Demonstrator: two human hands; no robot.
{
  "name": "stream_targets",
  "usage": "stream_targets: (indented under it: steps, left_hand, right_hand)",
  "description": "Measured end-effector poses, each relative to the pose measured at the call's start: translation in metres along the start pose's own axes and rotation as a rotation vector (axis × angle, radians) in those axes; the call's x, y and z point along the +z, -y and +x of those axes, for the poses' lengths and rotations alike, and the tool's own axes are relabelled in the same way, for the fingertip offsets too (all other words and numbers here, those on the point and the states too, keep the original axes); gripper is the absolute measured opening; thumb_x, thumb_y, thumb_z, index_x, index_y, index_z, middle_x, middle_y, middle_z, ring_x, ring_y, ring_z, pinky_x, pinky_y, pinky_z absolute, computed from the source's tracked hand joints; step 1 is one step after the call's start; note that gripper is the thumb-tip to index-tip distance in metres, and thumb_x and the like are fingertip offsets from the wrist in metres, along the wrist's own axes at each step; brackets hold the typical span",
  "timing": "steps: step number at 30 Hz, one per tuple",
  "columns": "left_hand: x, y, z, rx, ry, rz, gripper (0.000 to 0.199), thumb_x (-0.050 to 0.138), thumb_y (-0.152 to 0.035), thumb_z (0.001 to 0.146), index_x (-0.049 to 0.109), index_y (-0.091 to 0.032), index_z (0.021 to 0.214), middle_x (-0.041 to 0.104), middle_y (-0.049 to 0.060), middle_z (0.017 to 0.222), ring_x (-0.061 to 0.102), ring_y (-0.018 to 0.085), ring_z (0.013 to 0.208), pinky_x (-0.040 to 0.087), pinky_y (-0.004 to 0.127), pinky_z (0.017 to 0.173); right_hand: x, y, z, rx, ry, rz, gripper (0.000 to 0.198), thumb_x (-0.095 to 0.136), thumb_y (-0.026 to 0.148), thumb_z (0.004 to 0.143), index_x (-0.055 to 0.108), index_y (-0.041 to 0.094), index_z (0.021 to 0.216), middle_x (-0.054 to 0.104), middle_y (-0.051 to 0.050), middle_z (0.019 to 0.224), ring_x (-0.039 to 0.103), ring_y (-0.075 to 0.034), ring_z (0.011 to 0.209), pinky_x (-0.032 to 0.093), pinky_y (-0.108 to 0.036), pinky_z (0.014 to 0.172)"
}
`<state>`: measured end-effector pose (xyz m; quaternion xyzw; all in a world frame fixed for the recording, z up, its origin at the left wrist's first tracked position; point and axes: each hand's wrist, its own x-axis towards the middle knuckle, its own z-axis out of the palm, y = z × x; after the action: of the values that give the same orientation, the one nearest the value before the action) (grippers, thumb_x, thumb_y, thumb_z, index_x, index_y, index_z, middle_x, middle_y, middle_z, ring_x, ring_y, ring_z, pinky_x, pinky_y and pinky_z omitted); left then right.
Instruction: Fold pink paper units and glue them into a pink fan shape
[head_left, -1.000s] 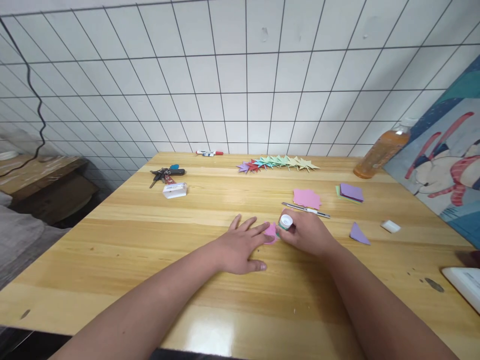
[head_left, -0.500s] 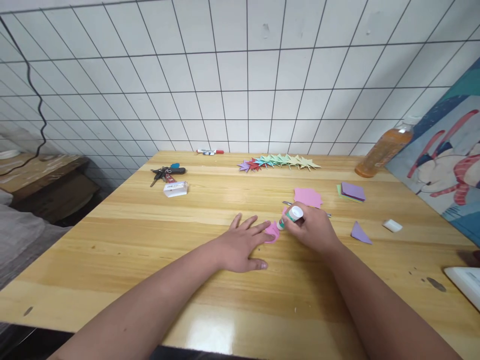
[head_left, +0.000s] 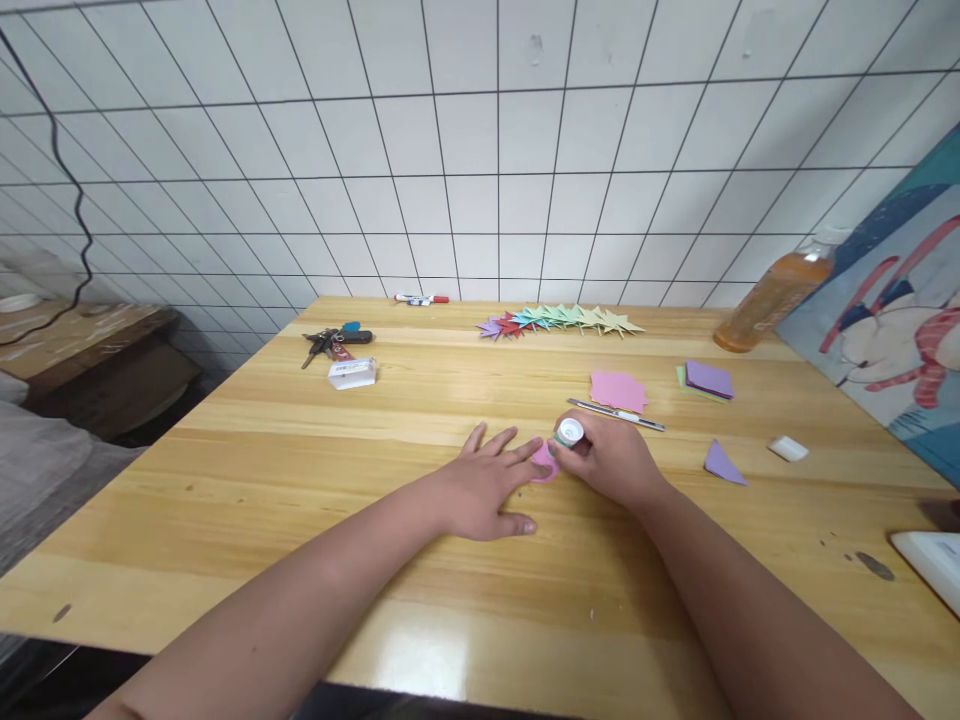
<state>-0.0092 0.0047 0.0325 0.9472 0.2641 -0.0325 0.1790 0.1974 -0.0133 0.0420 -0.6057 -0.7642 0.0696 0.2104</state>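
My left hand (head_left: 487, 487) lies flat with its fingers spread, its fingertips pressing a small piece of pink paper (head_left: 545, 463) against the table. In my right hand (head_left: 611, 460) is a glue stick (head_left: 568, 433), tilted with its white base up and its lower end down at the pink paper. Its tip is hidden by my fingers. Just beyond the right hand lie a slim craft knife (head_left: 616, 414) and a pink sheet (head_left: 619, 390) with zigzag edges. A purple paper triangle (head_left: 724, 462) and a white cap (head_left: 788, 448) are to the right.
Along the wall stretches a row of coloured paper stars (head_left: 559, 320), beside a red-and-white marker (head_left: 421, 300). Keys (head_left: 337, 342) and a small white box (head_left: 352, 373) sit at left. A bottle (head_left: 772, 295) and stacked purple and green paper (head_left: 707, 380) stand at right.
My right hand has moved a little left with the glue stick, closer to the left fingertips, uncovering more of the craft knife. My left hand has stayed in place.
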Motion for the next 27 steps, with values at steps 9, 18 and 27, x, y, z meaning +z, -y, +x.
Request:
stream_targets:
  steps: [9, 18, 27]
  left_hand:
    - [0.001, 0.0, 0.0, 0.003, -0.012, 0.001, 0.066, 0.045, -0.059, 0.074, 0.024, -0.035, 0.132, 0.01, 0.002, 0.147, 0.005, 0.036, 0.132, 0.002, 0.062, 0.099]
    - [0.001, 0.0, -0.001, 0.009, -0.027, 0.02, 0.066, 0.046, -0.058, 0.074, 0.024, -0.034, 0.132, 0.014, 0.004, 0.146, 0.008, 0.035, 0.132, 0.004, 0.062, 0.098]
    - [0.002, 0.004, 0.004, 0.042, -0.17, 0.096, 0.05, 0.039, -0.053, 0.081, 0.036, -0.035, 0.127, 0.032, 0.004, 0.139, 0.019, 0.032, 0.129, 0.005, 0.061, 0.099]
  right_hand:
    - [0.001, -0.002, 0.002, -0.017, -0.02, 0.023, 0.015, 0.052, 0.037, 0.077, 0.053, 0.022, 0.074, 0.057, 0.004, 0.058, 0.05, -0.011, 0.052, 0.028, -0.021, 0.05]
    - [0.001, -0.005, 0.002, 0.018, -0.088, 0.065, 0.017, 0.053, 0.039, 0.076, 0.059, 0.023, 0.077, 0.061, 0.003, 0.063, 0.054, -0.013, 0.056, 0.033, -0.022, 0.051]
    - [0.0, -0.033, 0.009, 0.301, -0.439, 0.939, 0.041, 0.067, 0.039, 0.064, 0.046, 0.021, 0.096, 0.065, -0.005, 0.091, 0.062, -0.018, 0.077, 0.05, -0.028, 0.059]
